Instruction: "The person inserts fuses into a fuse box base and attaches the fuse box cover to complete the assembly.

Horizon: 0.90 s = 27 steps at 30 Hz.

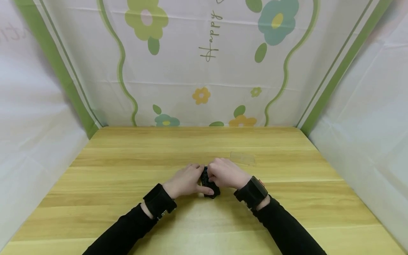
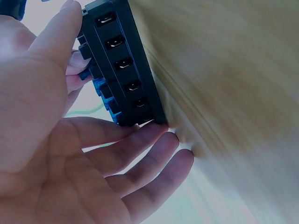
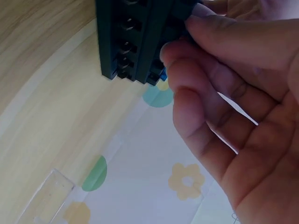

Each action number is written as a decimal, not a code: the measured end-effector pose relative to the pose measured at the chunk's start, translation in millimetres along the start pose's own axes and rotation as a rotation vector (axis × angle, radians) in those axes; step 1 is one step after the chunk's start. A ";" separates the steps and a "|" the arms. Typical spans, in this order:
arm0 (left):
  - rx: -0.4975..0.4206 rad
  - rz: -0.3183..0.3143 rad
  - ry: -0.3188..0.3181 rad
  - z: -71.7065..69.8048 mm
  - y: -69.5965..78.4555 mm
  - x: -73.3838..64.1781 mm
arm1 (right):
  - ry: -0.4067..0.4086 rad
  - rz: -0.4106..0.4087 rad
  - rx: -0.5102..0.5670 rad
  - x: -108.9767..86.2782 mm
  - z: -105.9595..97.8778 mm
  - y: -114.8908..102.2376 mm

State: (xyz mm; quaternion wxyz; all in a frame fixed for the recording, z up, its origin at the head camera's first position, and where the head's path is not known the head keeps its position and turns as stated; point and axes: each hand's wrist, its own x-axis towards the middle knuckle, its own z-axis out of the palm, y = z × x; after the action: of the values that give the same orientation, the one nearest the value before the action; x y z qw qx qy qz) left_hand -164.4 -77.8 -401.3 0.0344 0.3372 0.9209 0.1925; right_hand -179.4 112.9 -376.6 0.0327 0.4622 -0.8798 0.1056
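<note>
The black block (image 1: 208,185) lies between the hands, midway between the side edges of the bench (image 1: 318,191), its long axis running roughly toward the far edge. The left hand (image 1: 186,181) grips both ends, thumb nearer the person. The right hand (image 1: 227,173), equally close, curls over its right side and appears to pinch a small part there.

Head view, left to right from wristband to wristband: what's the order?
Left black wristband → left hand → black terminal block → right hand → right black wristband.
</note>
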 end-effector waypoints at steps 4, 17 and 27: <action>-0.011 0.008 0.006 0.7 -0.8 0.4 | -0.003 0.006 0.018 1.7 0.0 1.0; -0.010 0.001 0.009 0.0 0.4 0.1 | 0.025 -0.015 0.053 2.6 1.0 0.5; -0.009 -0.007 -0.002 -0.2 1.8 0.1 | 0.019 -0.007 0.066 3.0 2.0 1.5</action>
State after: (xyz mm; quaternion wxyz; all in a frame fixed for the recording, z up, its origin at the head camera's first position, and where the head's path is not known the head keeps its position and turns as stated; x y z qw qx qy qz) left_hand -163.4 -76.6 -400.4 0.0375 0.3339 0.9212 0.1963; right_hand -182.2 110.8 -378.4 0.0260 0.4652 -0.8739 0.1386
